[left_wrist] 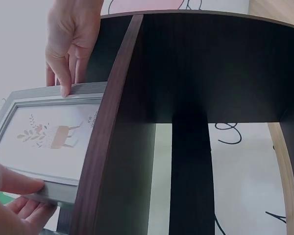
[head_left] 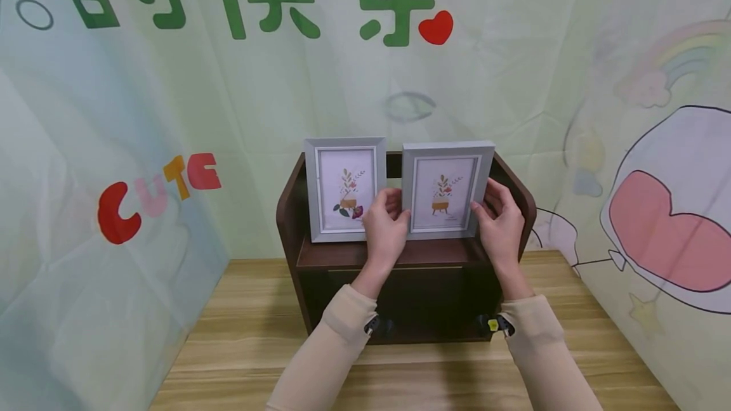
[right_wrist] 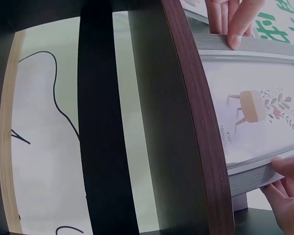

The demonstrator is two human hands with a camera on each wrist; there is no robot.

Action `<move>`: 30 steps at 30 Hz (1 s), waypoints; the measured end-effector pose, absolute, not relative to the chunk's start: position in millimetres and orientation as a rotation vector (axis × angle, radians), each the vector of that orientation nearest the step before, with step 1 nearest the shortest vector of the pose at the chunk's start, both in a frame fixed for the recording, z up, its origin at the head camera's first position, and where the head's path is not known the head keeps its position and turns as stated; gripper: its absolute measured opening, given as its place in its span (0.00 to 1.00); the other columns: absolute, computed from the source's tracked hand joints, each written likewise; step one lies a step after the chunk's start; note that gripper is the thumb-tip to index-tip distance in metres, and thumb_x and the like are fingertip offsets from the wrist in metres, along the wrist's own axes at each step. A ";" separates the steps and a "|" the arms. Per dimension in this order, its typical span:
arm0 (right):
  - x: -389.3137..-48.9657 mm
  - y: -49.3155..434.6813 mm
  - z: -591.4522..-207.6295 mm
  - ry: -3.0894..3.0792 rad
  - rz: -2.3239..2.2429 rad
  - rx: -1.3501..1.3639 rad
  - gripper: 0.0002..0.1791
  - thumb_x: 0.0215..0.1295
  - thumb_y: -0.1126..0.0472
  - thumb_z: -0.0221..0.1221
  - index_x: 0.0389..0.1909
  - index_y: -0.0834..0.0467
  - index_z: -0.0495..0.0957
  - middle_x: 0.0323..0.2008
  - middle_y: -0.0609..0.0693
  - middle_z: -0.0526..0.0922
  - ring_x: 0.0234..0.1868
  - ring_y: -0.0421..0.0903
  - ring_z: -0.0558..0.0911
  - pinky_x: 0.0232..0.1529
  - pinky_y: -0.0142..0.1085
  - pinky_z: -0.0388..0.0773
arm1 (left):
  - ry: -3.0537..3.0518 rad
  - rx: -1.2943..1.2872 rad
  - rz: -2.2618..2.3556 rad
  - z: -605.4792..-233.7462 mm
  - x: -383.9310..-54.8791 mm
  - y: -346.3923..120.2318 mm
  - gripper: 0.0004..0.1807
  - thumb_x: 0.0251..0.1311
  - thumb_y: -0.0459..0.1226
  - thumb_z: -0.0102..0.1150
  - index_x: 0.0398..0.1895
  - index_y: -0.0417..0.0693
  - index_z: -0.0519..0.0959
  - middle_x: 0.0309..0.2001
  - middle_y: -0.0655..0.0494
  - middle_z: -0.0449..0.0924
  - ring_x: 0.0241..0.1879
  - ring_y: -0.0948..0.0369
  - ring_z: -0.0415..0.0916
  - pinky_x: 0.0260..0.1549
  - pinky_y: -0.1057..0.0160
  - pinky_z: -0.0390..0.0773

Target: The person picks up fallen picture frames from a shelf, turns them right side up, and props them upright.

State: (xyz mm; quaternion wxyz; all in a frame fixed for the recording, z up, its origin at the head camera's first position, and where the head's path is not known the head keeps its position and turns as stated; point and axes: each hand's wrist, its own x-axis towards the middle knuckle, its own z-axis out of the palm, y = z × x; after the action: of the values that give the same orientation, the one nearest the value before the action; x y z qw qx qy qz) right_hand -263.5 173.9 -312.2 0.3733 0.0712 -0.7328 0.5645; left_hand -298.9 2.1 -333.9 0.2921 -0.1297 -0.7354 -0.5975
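Observation:
A silver-grey picture frame [head_left: 419,173] with a potted-plant print stands on the upper level of a dark brown shelf [head_left: 388,257], at its right. My left hand [head_left: 385,228] pinches this frame's left edge, thumb in front and fingers behind. On the opposite edge my right hand [head_left: 501,226] holds it the same way. Both grips show in the left wrist view, where the frame [left_wrist: 44,134] appears sideways. Left of it, a second matching picture frame [head_left: 345,173] stands upright, with a dark red rose [head_left: 356,212] and green leaves low on its front. My left hand overlaps that frame's lower right corner.
The shelf's curved side panels [head_left: 289,214] rise close outside the two frames. Beneath them is an open lower compartment [head_left: 428,300]. The shelf stands on a wood-grain table [head_left: 240,335], with a printed cloth backdrop [head_left: 257,100] behind and at both sides.

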 end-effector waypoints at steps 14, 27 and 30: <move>-262.9 171.7 -311.5 -1.866 1.432 0.177 0.24 0.60 0.76 0.57 0.59 0.70 0.70 0.54 0.66 0.77 0.56 0.58 0.78 0.55 0.50 0.74 | -1.989 -0.364 -1.481 -339.6 -298.3 -0.6 0.16 0.53 0.27 0.63 0.46 0.35 0.78 0.42 0.42 0.83 0.41 0.53 0.83 0.41 0.61 0.83; -282.1 180.3 -330.7 -1.866 1.385 0.183 0.29 0.55 0.73 0.63 0.61 0.63 0.71 0.55 0.61 0.77 0.56 0.55 0.79 0.55 0.44 0.75 | -1.980 -0.395 -1.480 -346.9 -296.4 -2.8 0.15 0.55 0.31 0.64 0.46 0.38 0.79 0.41 0.45 0.83 0.40 0.56 0.83 0.39 0.63 0.83; -287.5 182.9 -335.4 -1.864 1.366 0.166 0.30 0.55 0.70 0.65 0.61 0.59 0.72 0.56 0.58 0.78 0.57 0.50 0.79 0.55 0.38 0.76 | -1.965 -0.403 -1.472 -348.1 -294.9 -2.3 0.14 0.55 0.32 0.65 0.45 0.38 0.79 0.41 0.45 0.83 0.39 0.56 0.83 0.39 0.64 0.83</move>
State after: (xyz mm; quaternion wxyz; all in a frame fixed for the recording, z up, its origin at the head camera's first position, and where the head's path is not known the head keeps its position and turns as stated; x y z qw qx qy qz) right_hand -287.5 182.9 -335.4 0.4007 0.0658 -0.7372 0.5401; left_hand -294.9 -2.3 -348.1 0.3211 -0.1535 -0.7479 -0.5603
